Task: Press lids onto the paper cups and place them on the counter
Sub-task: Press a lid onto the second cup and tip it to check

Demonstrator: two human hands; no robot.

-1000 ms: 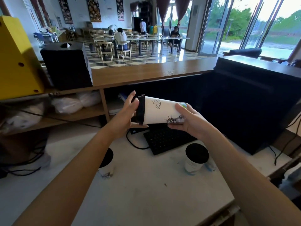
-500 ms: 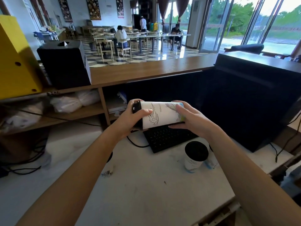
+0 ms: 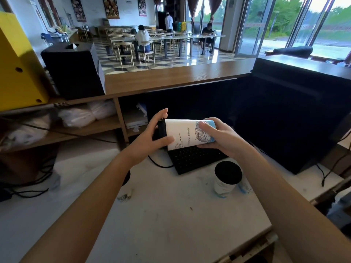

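Note:
A white printed paper cup (image 3: pixel 187 134) lies sideways in the air between both hands, above the keyboard. Its black lid (image 3: pixel 161 130) points left. My left hand (image 3: pixel 152 137) wraps the lid end, thumb across the cup wall. My right hand (image 3: pixel 221 137) grips the cup's blue base end. A second lidded cup (image 3: pixel 227 179) stands upright on the white worktop (image 3: pixel 171 215) to the right. A third cup (image 3: pixel 126 177) is mostly hidden behind my left forearm. The wooden counter (image 3: pixel 171 78) runs across above the worktop.
A black keyboard (image 3: pixel 193 158) with a cable lies under the held cup. A large black monitor back (image 3: pixel 294 111) fills the right. A black box (image 3: pixel 74 71) and a yellow box (image 3: pixel 17 63) sit on the counter's left. Shelves with white bags are below it.
The cup has been rotated in my hands, showing different printing, and both hands have stayed at about the same place over the keyboard.

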